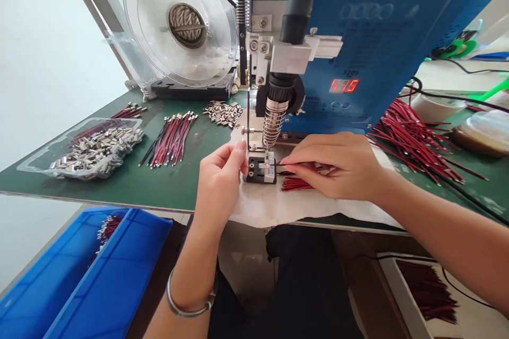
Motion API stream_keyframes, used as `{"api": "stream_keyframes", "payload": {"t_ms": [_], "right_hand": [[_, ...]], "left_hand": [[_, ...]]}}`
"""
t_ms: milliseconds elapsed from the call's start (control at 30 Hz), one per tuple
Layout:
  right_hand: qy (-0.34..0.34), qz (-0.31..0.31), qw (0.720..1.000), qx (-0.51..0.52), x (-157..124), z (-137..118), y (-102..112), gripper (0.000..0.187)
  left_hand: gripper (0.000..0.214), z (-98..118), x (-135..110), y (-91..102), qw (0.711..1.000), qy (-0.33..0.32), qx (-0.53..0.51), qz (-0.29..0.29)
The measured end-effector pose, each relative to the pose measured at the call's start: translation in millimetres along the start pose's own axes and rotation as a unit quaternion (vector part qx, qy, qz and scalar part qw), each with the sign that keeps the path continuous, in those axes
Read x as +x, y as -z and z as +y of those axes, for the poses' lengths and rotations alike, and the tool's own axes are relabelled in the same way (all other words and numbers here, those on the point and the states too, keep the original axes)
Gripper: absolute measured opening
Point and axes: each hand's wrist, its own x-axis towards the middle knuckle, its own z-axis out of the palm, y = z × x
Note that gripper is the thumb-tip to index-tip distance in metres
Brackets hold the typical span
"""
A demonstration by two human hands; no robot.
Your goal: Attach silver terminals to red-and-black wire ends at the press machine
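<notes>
Near the middle of the front edge of the green bench point(175, 186), a small black fixture with a silver metal block point(260, 175) rests on a pale cloth sheet point(262, 211). A small silver metal connector point(264, 166) sits on top of it. The left hand point(218, 176) is at the fixture's left side, fingers curled and thumb close to the forefinger; whether it grips anything cannot be told. The right hand point(338, 164) is nearly closed, thumb and forefinger pinching a thin dark wire point(280, 164) at the fixture's right side. Partly beneath that hand lies a bundle of red and black wires point(295, 185).

Directly above the fixture is a spring-wrapped metal machine head point(275, 122), mounted before a blue machine housing with red digital displays point(330, 116). Toward the bench's left end are a clear plastic tray point(34, 162) of silver connectors and a spread of red and black wires with silver ends point(170, 140). A larger heap of red wires point(413, 140) occupies the right end.
</notes>
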Motion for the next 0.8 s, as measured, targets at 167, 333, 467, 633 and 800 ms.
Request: {"api": "stream_keyframes", "payload": {"t_ms": [167,333,467,633,800], "right_hand": [[0.007,0.001,1.000,-0.003,0,-2,0,0.013],[0.013,0.012,1.000,0.012,0,-3,0,0.010],[0.005,0.007,0.999,0.033,2,-6,2,0.015],[-0.003,0.015,0.999,0.044,3,-11,4,0.022],[-0.088,0.041,0.982,0.164,4,-17,4,0.016]], "left_hand": [[0.049,-2,0,1.7,1.000,0.011,-0.002,-0.002],[0.048,-2,-1,1.0,0.999,0.019,-0.031,0.009],[0.050,2,-4,-1.6,0.991,-0.028,-0.087,0.102],[0.050,0,-38,-8.5,0.977,-0.109,-0.050,0.177],[0.031,-5,-85,-28.7,0.991,-0.082,0.060,0.086]]}}
